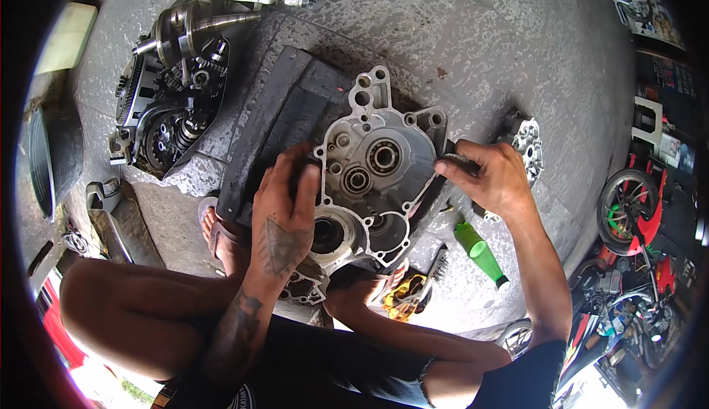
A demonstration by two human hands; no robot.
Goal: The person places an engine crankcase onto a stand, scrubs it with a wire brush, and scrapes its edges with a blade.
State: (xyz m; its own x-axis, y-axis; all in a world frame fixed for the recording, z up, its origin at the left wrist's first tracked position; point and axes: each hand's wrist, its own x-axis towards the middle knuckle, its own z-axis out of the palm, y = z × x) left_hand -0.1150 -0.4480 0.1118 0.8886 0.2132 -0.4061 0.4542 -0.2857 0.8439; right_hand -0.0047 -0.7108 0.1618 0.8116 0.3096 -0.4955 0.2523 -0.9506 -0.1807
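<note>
"Going left to right, what lies beyond the left hand point(283, 206)?"

"Farthest out, a dark tub point(66, 150), its edge lost toward the shadowed rim of the view. Nearer, up and to the left of that hand, a crankshaft point(179, 29) lies over an open housing packed with gears point(173, 117); many of them overlap too much to sort out."

"And closer in?"

"A dark block point(269, 106) runs up past the fingers, partly covered by the engine casing point(395, 180)."

"So where is the casing?"

"Between the two hands, open side up. The left hand is curled around its left edge, thumb nearer us; the fingertips vanish into shadow. Two bearings point(385, 156) show inside. Another metal part point(304, 289) peeks out beside the left wrist, mostly hidden."

"What about the right hand point(496, 176)?"

"At the casing's right edge, thumb and forefinger close together. There's something dark between them, and I can't tell whether they pinch it, the edge, or nothing."

"What's around that hand?"

"Just below, a green bottle point(478, 252). Behind it, a pale metal piece point(529, 147), partly blocked by the hand. Well off to its right, a spoked wheel point(628, 210) stands amid jumbled clutter, cut off by the dark rim."
</note>
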